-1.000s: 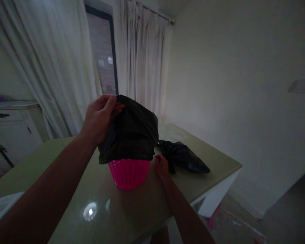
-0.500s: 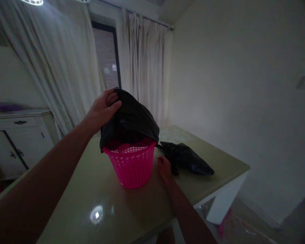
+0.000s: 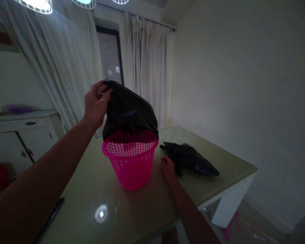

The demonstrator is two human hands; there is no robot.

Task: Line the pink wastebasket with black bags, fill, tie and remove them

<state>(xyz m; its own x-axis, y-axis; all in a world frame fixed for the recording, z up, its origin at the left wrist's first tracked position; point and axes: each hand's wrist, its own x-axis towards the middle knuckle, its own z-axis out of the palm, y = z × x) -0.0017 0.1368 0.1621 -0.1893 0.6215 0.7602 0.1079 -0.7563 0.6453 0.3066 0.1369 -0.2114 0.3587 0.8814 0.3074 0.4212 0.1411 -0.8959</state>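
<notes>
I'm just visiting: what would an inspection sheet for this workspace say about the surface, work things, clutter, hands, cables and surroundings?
Surface: glossy tabletop reflecting a light.
Work things: pink basket upright; black bag raised over its far side; second black bag lying to the right.
Clutter: thin dark object beside the left forearm, partly hidden, unidentified.
Hands: left hand holds the first bag's raised edge; right hand is beside the second bag, fingers curled, contact unclear.
Cables: nothing seen.
Surroundings: curtains, window, white cabinet, lit lamps overhead.
</notes>
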